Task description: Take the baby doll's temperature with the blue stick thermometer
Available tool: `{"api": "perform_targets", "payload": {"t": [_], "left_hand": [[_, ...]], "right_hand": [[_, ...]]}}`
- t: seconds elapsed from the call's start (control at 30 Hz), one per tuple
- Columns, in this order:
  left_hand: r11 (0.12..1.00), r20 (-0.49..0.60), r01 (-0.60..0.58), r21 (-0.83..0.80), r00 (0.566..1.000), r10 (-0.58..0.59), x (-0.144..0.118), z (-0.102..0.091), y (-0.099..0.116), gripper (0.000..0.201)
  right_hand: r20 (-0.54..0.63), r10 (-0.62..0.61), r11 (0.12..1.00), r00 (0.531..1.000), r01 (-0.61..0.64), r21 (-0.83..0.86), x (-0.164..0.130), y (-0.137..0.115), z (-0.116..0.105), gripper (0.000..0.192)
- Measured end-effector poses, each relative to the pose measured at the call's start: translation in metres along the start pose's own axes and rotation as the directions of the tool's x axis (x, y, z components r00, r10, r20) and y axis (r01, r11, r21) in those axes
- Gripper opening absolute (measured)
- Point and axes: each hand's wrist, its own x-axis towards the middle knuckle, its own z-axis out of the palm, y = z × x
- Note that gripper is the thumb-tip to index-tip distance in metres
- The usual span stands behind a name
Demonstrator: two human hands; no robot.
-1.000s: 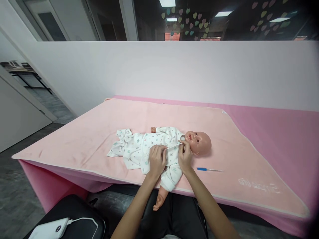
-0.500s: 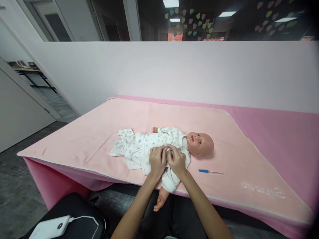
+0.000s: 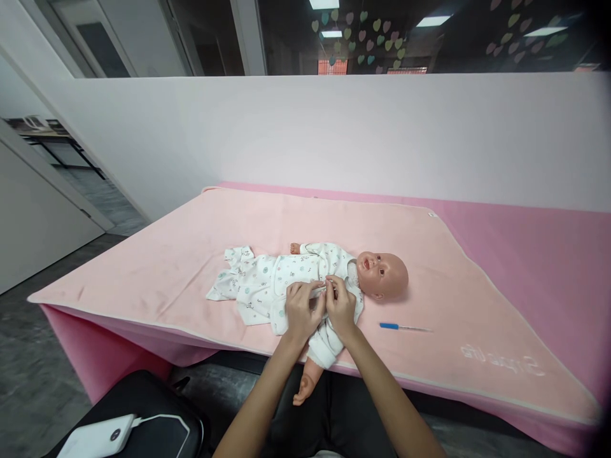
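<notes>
Left hand [image 3: 301, 313], right hand [image 3: 340, 309]: both grips pinched on baby doll's [image 3: 386, 277] printed shirt [image 3: 305, 268]. Uneven pull could bunch it or slip a grip.

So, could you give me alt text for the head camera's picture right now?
A person's left hand and right hand meet at the shirt of a doll lying face-up on a pink blanket. A blue-handled tool lies nearby.

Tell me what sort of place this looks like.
Possibly a training or practice room, though nothing here confirms it: a dressed baby doll lies on a peach blanket, and heart shapes decorate dark glass above a white wall.
</notes>
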Motion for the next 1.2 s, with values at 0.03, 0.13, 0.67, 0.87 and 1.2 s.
{"api": "perform_targets", "payload": {"t": [0.03,0.13,0.67,0.87,1.2], "left_hand": [[1.0,0.007,-0.005,0.001,1.0,0.005,0.0,0.0,0.0,0.016],[1.0,0.007,-0.011,0.018,1.0,0.011,0.001,0.001,0.0,0.017],[0.995,-0.081,0.046,0.088,0.996,-0.039,-0.002,-0.014,-0.01,0.012],[0.99,0.013,0.129,0.063,0.991,-0.13,-0.012,-0.035,-0.023,0.014],[0.966,-0.004,0.24,0.099,0.97,-0.241,-0.013,-0.032,-0.024,0.012]], "right_hand": [[-0.001,0.001,1.0,1.0,-0.001,0.001,0.0,0.0,0.0,0.021],[0.002,0.005,1.0,1.0,-0.006,0.015,-0.001,0.001,0.0,0.021],[-0.084,-0.064,0.997,0.994,0.067,0.033,-0.002,0.001,-0.004,0.019],[0.019,-0.044,0.975,0.999,0.039,0.218,0.007,-0.042,0.004,0.025],[0.359,0.071,0.972,0.931,-0.144,0.183,-0.003,-0.037,0.02,0.03]]}}
